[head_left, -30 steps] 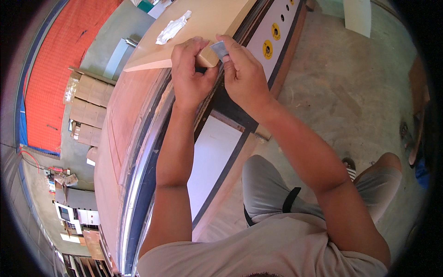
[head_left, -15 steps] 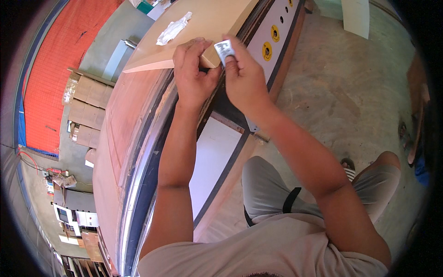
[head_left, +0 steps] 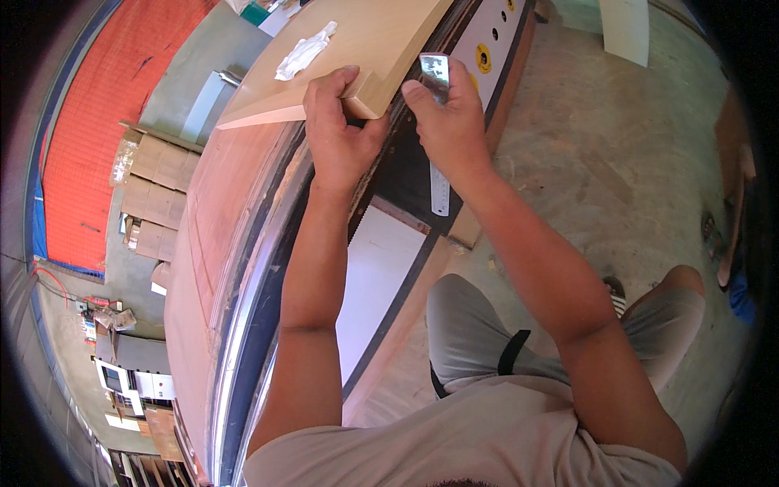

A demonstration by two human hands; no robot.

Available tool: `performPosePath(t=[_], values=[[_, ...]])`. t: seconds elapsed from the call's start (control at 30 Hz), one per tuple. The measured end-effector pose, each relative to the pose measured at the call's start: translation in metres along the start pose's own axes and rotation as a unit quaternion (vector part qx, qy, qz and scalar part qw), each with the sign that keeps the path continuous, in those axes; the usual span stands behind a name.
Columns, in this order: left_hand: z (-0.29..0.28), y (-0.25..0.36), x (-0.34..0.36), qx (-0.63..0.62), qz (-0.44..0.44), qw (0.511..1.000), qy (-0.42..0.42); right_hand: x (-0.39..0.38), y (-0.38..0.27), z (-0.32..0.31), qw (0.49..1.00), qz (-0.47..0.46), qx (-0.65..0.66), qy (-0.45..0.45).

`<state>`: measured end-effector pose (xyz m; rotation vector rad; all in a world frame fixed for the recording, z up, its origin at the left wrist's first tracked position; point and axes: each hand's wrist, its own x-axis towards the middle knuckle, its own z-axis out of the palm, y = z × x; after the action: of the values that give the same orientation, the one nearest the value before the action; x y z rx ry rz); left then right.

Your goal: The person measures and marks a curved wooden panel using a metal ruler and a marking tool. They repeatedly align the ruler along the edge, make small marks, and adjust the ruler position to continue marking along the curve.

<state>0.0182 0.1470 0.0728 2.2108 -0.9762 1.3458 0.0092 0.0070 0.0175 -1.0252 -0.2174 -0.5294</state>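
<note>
My right hand [head_left: 456, 122] is closed around a steel ruler [head_left: 439, 195]. Its shiny top end sticks up past my fingers, and the end with a hole shows below the hand. My left hand [head_left: 345, 126] grips a small light wood block [head_left: 369, 96] at the near corner of a wood-coloured board [head_left: 381, 40], thumb on the near side and fingers curled over the far side. The fingertips are partly hidden. On the board, beyond my left hand, lies a crumpled white cloth or tissue [head_left: 306, 52].
Beneath the board is a large pinkish sheet-covered table [head_left: 211, 211] with a metal edge. A white panel with yellow round marks [head_left: 484, 57] runs along its right side. Cardboard boxes [head_left: 154, 178] stand left. A person's foot [head_left: 722, 276] shows at the far right.
My right hand has moved right and slightly down, away from the block's corner, and the ruler's lower end now shows. My left hand has stayed in place.
</note>
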Motion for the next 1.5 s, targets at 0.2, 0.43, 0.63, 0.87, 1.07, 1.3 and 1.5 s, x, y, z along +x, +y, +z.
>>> performPosePath(t=[0.2, 0.43, 0.63, 0.87, 1.07, 1.3, 1.5], values=[[0.005, -0.002, -0.003, -0.027, 0.002, 1.0, 0.012, 0.022, 0.005, 0.019, 0.998, -0.051, -0.037, 0.001], [-0.001, -0.002, -0.003, -0.03, -0.015, 0.999, -0.023, 0.041, 0.01, 0.006, 0.999, -0.03, -0.025, 0.02], [-0.012, 0.006, 0.001, -0.107, -0.03, 0.992, -0.063, 0.049, 0.017, -0.09, 0.986, 0.047, -0.153, -0.043], [-0.015, 0.023, 0.014, -0.033, -0.105, 0.99, -0.086, 0.031, 0.056, -0.177, 0.949, 0.206, -0.199, -0.13], [-0.012, 0.045, 0.019, 0.019, -0.245, 0.966, -0.084, 0.051, 0.101, -0.203, 0.871, 0.169, -0.316, -0.337], [-0.003, 0.056, 0.027, 0.055, -0.266, 0.96, -0.068, 0.061, 0.196, -0.213, 0.868, 0.169, -0.261, -0.387], [-0.005, 0.06, 0.033, 0.089, -0.269, 0.955, -0.082, 0.055, 0.249, -0.231, 0.821, 0.203, -0.286, -0.45]])
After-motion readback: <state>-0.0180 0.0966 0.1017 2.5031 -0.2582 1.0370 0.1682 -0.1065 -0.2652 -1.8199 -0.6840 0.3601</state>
